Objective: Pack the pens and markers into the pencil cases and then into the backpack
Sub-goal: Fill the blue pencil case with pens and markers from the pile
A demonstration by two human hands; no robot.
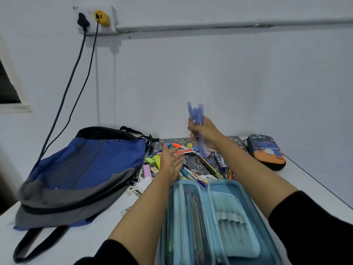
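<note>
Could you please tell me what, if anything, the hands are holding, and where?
The right hand grips a bundle of blue pens around its middle; the left hand holds nothing.

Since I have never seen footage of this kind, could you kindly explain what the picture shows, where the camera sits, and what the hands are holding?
There is no machine here: a person works with bare hands, and the single picture comes from a camera worn on their head, looking forward and down. The right hand grips a bunch of blue pens above the table. The left hand is open, fingers straight, over the loose pens and markers. Nearest the camera a light blue pencil case lies open. A dark pencil case lies closed at the far right, and a blue and grey backpack lies to the left.
</note>
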